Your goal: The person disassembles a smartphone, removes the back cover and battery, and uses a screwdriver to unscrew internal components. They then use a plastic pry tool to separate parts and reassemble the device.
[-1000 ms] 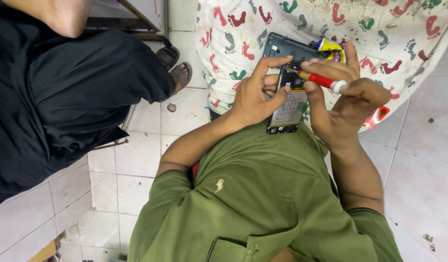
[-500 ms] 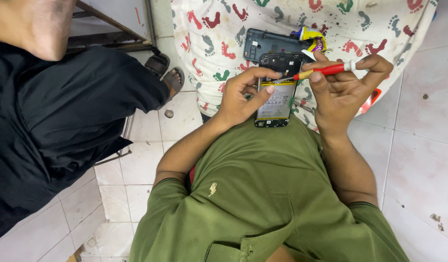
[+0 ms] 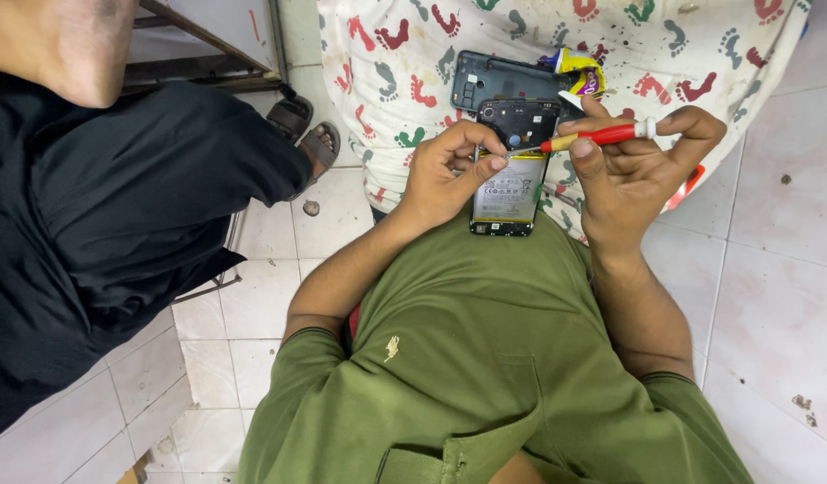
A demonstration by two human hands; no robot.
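Fingers [image 3: 485, 161] of my left hand [image 3: 445, 175] were curled in, thumb and forefinger pinched at the edge of the opened black smartphone with its back cover off [image 3: 510, 170], steadying it just above centre frame; whether they also nipped some tiny part I could not tell. That grip kept the phone flat on my lap, its pale battery facing up where I could see it.

My right hand [image 3: 633, 175] was clenched around the slim red-handled screwdriver with a yellow collar [image 3: 601, 136], thumb and forefinger closed on the shaft. It lay nearly level, tip pointing left toward the phone's upper end, low enough for the point to meet the board near the camera cut-out.

Just above the phone, touching its top edge, lay the dark grey detached plastic back cover [image 3: 494, 81], parked on the white cloth printed with coloured footprints [image 3: 395, 54]. A small yellow and purple packet [image 3: 582, 72] sat beside it.

At the left, another person in black clothing [image 3: 108, 224] sat, one sandalled foot [image 3: 310, 143] on the white tiled floor [image 3: 772, 296].
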